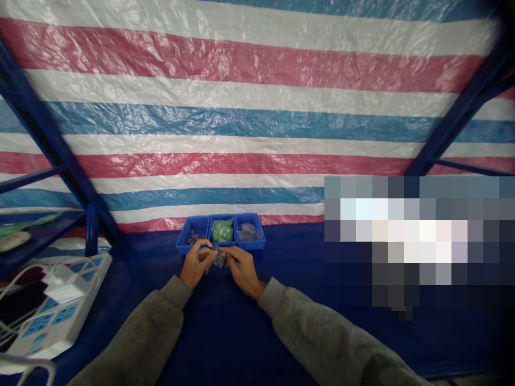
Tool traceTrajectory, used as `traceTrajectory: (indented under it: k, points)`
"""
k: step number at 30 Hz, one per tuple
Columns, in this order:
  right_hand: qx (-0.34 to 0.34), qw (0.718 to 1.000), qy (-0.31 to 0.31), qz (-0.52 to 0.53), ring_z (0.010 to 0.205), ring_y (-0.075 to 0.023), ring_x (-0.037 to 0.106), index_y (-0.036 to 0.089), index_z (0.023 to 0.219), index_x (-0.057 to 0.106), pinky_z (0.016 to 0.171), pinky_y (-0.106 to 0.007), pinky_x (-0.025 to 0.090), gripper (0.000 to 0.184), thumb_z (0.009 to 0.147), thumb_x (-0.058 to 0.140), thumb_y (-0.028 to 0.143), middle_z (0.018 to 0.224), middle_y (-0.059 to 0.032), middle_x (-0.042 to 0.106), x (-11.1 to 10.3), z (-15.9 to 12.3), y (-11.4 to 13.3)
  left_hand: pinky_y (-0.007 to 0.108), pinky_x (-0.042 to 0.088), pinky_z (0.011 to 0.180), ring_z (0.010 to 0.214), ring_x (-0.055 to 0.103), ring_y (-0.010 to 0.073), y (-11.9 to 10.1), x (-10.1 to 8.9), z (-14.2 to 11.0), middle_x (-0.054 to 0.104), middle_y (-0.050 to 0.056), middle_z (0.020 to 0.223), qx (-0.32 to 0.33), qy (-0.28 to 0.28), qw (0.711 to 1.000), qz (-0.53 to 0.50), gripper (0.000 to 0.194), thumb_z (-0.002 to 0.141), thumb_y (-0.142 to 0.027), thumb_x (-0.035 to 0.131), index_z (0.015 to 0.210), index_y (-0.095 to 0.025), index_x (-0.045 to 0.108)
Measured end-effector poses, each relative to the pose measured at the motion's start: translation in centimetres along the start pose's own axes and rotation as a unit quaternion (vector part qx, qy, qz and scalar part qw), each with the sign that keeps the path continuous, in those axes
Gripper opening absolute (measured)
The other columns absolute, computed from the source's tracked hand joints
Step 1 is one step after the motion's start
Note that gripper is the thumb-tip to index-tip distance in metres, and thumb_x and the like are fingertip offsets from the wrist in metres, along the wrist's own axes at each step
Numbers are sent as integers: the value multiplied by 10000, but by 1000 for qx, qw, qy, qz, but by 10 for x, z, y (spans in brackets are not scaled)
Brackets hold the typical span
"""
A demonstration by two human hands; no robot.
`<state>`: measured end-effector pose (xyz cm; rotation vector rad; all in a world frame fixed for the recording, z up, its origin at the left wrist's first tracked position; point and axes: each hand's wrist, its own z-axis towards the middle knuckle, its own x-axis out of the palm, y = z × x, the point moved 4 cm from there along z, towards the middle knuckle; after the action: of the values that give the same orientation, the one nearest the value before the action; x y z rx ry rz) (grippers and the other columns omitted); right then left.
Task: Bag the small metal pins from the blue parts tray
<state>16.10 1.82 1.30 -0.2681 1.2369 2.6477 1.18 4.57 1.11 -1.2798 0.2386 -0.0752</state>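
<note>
A small, crinkled, see-through plastic bag (219,257) is held up between my two hands, just in front of the blue bins. My left hand (196,264) pinches its left side between thumb and fingers. At the opposite side, the fingers of my right hand (243,268) are closed on the bag too. What lies inside it is too small to make out. Behind my hands stand three joined blue bins. Thin dark pieces lie in the left bin (182,249), green packets (222,230) in the middle one, and greyish translucent plastic pieces (249,232) in the right one.
The dark blue tabletop (225,332) extends around my arms. A white power strip (72,321) with plugs and white cables lies at the left. Blue metal frame posts (52,128) slope at both sides. A striped plastic sheet (249,123) hangs behind. The right side is pixelated.
</note>
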Motion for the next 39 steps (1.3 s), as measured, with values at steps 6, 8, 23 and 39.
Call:
traceTrajectory:
  k: [6,8,23,39]
  points:
    - [-11,1000,2,-20,848,-151,574,219,971,657,763,-260,465,215,827,510,155,941,-48,608,0,1,4,158,333,328,337,387,47,1,2,1,465,-87,506,-27,32,999,-32,300,770,-395,602,908,-174,453]
    - [3,999,-17,-33,821,-149,572,206,877,659,739,-252,464,138,828,532,192,904,-48,597,-1,1,2,173,352,347,365,410,54,2,2,1,466,-60,520,-30,42,999,-17,296,807,-433,538,851,-143,505]
    - [19,1000,-24,4,708,-123,592,182,952,598,675,-235,472,218,853,409,137,854,-30,628,0,-2,-3,168,381,380,428,476,68,-1,2,-1,600,-12,647,-12,27,999,31,428,756,-361,620,1098,-152,468]
    - [21,999,-26,-22,653,-126,571,179,831,624,631,-229,453,137,850,495,223,738,-14,624,-1,0,-1,226,474,588,702,532,120,-12,-3,0,524,37,865,95,-23,983,154,225,734,-348,640,875,-172,646]
